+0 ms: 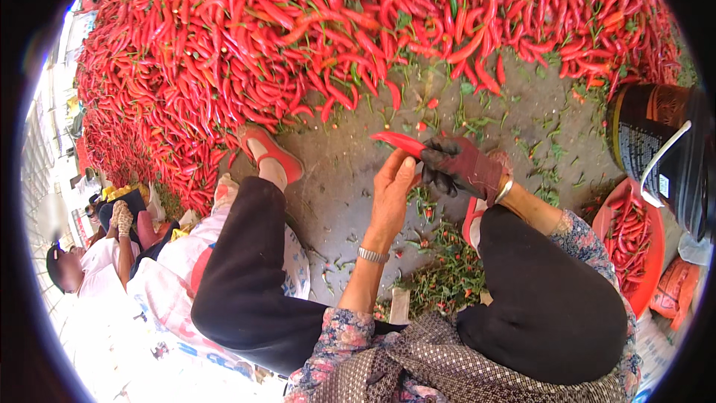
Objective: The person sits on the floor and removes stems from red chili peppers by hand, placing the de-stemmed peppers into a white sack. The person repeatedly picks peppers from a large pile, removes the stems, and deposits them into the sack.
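Observation:
A red chili pepper lies across the space between my two hands, its tip pointing left. My right hand, in a dark, maroon-backed glove, grips the pepper's right end. Bare, with a metal watch band at the wrist, my left hand has its thumb and fingers at that same end, just below the pepper; whether it pinches anything is hidden. Beyond both hands spreads a large heap of red chili peppers. Green stems and scraps are piled on the floor between my legs.
A red plastic basin holding chili peppers stands at the right, near a black bucket with a white handle. An orange mesh bag lies below. Another person in gloves sits at the far left, beside white sacks. Loose stems dot the concrete floor.

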The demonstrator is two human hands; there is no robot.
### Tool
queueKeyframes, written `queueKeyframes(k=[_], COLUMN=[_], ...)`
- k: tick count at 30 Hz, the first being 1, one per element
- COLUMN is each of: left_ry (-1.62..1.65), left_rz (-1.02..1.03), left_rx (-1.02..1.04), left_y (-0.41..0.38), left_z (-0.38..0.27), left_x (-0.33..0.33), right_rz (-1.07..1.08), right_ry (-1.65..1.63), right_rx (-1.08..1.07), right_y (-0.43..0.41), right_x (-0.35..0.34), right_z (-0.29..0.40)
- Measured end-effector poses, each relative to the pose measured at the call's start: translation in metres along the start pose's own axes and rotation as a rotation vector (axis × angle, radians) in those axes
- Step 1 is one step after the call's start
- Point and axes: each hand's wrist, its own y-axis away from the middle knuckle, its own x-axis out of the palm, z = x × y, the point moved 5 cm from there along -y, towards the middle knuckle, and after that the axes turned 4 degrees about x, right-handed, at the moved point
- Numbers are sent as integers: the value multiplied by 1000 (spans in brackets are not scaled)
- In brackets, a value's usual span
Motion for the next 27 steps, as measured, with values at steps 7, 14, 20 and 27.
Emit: queueKeyframes(k=[7, 14, 20, 27], left_ry=[190, -192, 257, 325], left_rz=[-135, -100, -57, -233], left_rx=[23, 166, -77, -41], left_y=[-14, -9, -13, -11], left_z=[19, -8, 3, -2], left_x=[10, 5, -9, -26], right_rz=[-164, -53, 201, -477], right_ry=[452, 871, 1444, 1510], right_rx=[-287, -282, -315, -544], right_y=[-10, 4, 19, -7], right_x=[-26, -4, 8, -16], right_z=[-19, -17, -29, 45])
